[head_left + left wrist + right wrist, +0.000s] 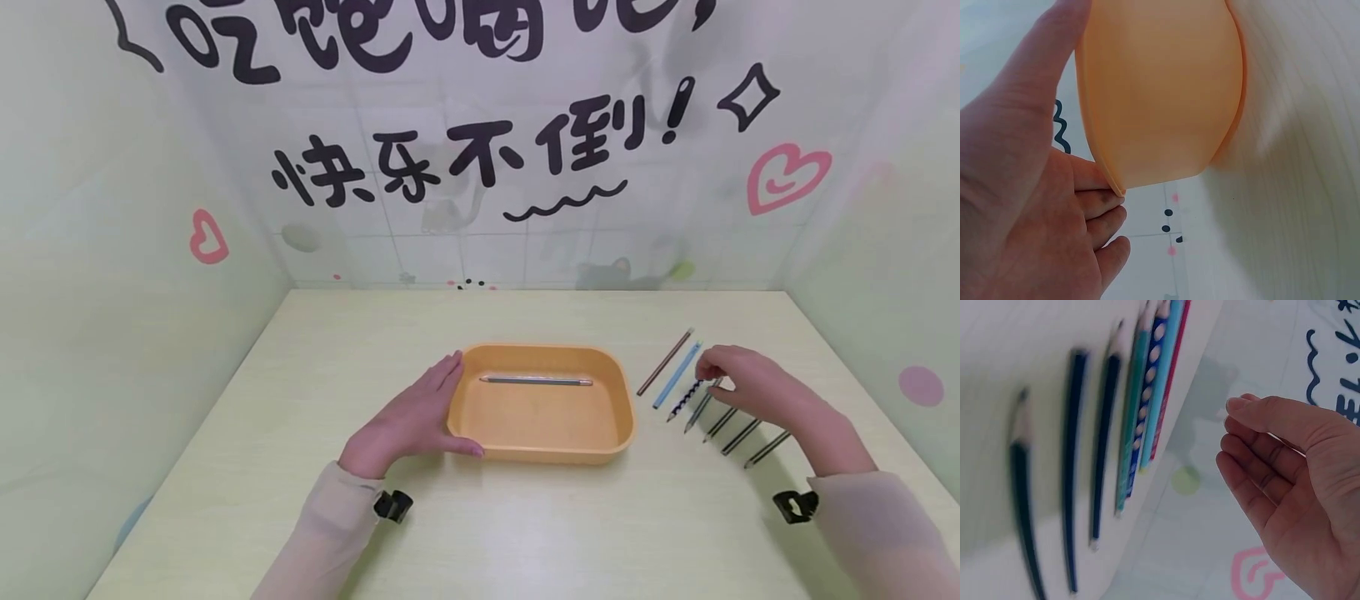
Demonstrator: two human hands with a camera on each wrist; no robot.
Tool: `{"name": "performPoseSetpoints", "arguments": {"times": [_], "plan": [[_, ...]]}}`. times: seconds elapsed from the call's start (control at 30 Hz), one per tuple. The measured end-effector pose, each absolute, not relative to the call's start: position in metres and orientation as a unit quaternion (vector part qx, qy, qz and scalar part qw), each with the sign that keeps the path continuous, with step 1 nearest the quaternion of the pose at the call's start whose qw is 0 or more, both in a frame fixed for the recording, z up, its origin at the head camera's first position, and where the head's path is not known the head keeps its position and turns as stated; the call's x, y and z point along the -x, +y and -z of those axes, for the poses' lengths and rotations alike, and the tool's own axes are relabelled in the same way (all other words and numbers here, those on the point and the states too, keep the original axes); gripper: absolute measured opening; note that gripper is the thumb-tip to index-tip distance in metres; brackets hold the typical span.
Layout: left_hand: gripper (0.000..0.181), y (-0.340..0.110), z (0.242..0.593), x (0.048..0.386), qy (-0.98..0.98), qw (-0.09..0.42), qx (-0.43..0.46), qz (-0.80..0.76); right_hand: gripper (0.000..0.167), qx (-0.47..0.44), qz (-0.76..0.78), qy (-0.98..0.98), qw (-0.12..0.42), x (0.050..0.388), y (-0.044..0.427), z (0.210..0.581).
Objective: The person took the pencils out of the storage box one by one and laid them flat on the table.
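Note:
A shallow orange plastic tray (543,456) stands on the table with one grey pencil (536,381) lying inside it. My left hand (412,417) holds the tray's left end, thumb at the near rim and fingers at the far corner; the left wrist view shows fingertips against the rim. Over the row of pencils to the right hovers my right hand (750,385), its fingers loosely bent and nothing between them. Below it lie a dark blue spotted pencil (1147,394) and a teal pencil (1132,425). Beside those are a light blue pencil (677,375) and a reddish-brown pencil (664,362).
Several dark striped pencils (767,450) continue the slanted row under my right forearm. The pale wooden table (540,533) meets a printed curtain (465,258) at the back and sides. Each wrist wears a black mount (393,505).

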State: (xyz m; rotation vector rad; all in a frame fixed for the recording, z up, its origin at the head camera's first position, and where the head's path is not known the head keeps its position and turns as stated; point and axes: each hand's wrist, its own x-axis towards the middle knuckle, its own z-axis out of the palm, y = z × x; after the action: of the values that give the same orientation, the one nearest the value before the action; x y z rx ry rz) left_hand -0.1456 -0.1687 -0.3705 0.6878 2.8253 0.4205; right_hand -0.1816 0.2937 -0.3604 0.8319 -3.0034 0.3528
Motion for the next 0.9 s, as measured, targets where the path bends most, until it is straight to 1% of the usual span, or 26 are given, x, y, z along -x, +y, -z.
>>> {"name": "performPoseSetpoints", "arguments": {"times": [0.13, 0.43, 0.7, 0.9], "plan": [[0.131, -0.169, 0.371, 0.146, 0.958, 0.103, -0.228, -0.144, 0.017, -0.271, -0.128, -0.954, -0.007, 0.185, 0.271, 0.354], [0.131, -0.169, 0.37, 0.145, 0.957, 0.106, -0.225, -0.148, 0.016, -0.308, -0.146, -0.94, -0.004, 0.191, 0.224, 0.346], [0.13, -0.17, 0.368, 0.145, 0.956, 0.103, -0.229, -0.15, 0.016, -0.337, -0.15, -0.93, -0.004, 0.197, 0.186, 0.35], [0.13, -0.169, 0.368, 0.145, 0.956, 0.1, -0.234, -0.144, 0.016, -0.346, -0.173, -0.922, -0.016, 0.201, 0.163, 0.358]]}}
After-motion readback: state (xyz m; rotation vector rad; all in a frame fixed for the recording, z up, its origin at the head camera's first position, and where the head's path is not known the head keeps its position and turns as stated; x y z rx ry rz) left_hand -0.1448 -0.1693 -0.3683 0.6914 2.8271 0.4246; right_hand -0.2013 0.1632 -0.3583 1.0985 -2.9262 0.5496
